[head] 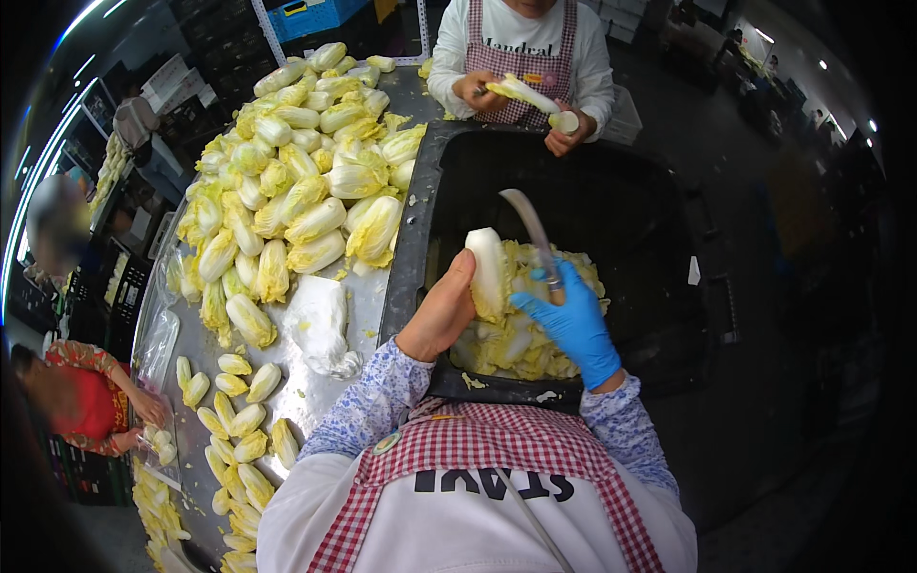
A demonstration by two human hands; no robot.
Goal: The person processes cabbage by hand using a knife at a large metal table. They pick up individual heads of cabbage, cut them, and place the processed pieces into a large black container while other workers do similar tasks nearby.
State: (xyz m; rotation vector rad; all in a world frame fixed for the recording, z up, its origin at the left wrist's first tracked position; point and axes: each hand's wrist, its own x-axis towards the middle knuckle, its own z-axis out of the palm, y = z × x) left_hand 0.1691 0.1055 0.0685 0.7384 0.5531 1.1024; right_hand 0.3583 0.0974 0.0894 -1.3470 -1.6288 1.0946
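Note:
My bare left hand [445, 304] grips a small napa cabbage [487, 276], its white base pointing up and away from me. To its right, my right hand [569, 315], in a blue glove, is closed around the handle of a knife with a curved blade [530, 218]; the blade rises above the hand and does not appear to touch the cabbage. Both hands are over a large black bin [405, 286]. Yellow and white cabbage leaves [530, 354] lie in the bin below them.
Left of the bin, a metal table [365, 301] carries a large heap of napa cabbages [286, 172], smaller cabbages [247, 419] and a white plastic bag [319, 322]. Across the bin a person [523, 64] holds a cabbage piece. Another person [89, 401] handles bagged cabbages at the table's left edge.

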